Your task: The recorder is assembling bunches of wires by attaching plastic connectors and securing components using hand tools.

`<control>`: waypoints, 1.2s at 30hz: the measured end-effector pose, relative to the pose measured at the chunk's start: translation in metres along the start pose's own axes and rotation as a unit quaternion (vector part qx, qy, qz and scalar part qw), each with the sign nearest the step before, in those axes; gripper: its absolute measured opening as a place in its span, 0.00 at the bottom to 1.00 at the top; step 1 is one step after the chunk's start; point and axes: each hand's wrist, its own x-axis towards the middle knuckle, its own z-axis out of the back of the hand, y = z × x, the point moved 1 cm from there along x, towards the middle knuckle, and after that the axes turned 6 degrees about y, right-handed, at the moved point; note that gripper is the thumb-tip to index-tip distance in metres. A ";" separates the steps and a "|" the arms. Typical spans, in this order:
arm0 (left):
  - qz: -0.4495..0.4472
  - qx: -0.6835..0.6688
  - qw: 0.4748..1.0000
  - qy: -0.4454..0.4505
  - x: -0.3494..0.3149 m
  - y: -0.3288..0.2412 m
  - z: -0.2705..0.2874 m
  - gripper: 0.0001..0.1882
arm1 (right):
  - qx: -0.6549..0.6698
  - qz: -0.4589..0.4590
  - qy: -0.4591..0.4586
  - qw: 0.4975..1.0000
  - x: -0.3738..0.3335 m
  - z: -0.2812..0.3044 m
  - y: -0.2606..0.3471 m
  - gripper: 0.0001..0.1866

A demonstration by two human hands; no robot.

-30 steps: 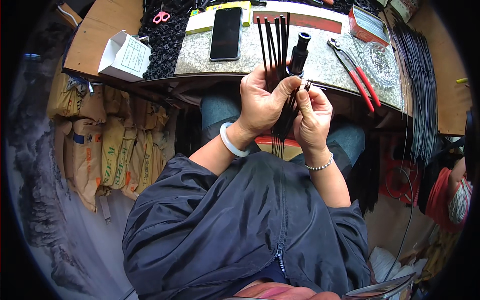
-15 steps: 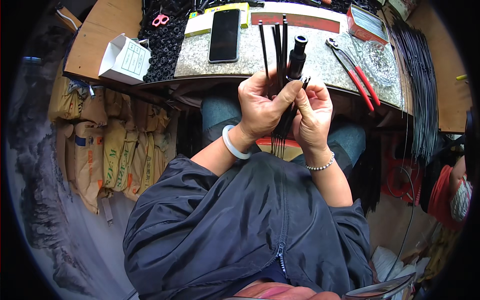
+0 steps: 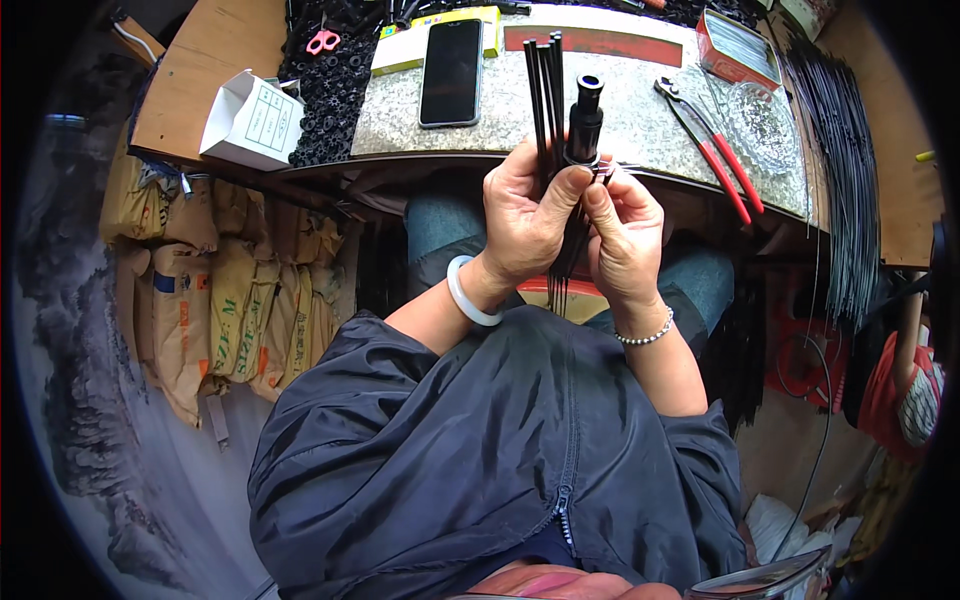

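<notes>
My left hand [image 3: 528, 208] is closed around several thin black rods [image 3: 543, 95], whose blunt ends stick up past the fingers. A black stepped tube [image 3: 585, 125] with a hollow top stands upright between my two hands, its base at my left thumb. Close beside it, the thumb and fingers of my right hand [image 3: 625, 222] are pinched together near the tube's lower rim. What they pinch is too small to make out. Thin dark rod ends hang below the hands.
On the work surface [image 3: 640, 120] lie a black phone [image 3: 450, 75], red-handled pliers [image 3: 715, 150] and a clear dish [image 3: 760, 125]. A white box [image 3: 253, 120] and pink scissors [image 3: 322, 41] sit left, by small black parts [image 3: 325, 110]. Long black rods [image 3: 840, 190] drape over the right edge.
The black tube has shifted slightly left and down, toward my left thumb. The rods have drawn closer together. My right fingers have moved up against the tube's base.
</notes>
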 end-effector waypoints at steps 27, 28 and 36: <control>0.033 -0.130 0.989 0.061 -0.002 0.009 0.012 0.19 | 0.068 -0.113 0.048 0.990 0.007 0.010 -0.005 0.13; 0.038 -0.131 0.988 0.069 -0.002 0.009 0.013 0.20 | 0.064 -0.136 0.071 0.986 0.009 0.012 -0.003 0.12; 0.059 -0.140 0.984 0.092 -0.001 0.009 0.016 0.23 | 0.005 -0.157 0.065 0.985 0.015 0.012 0.005 0.09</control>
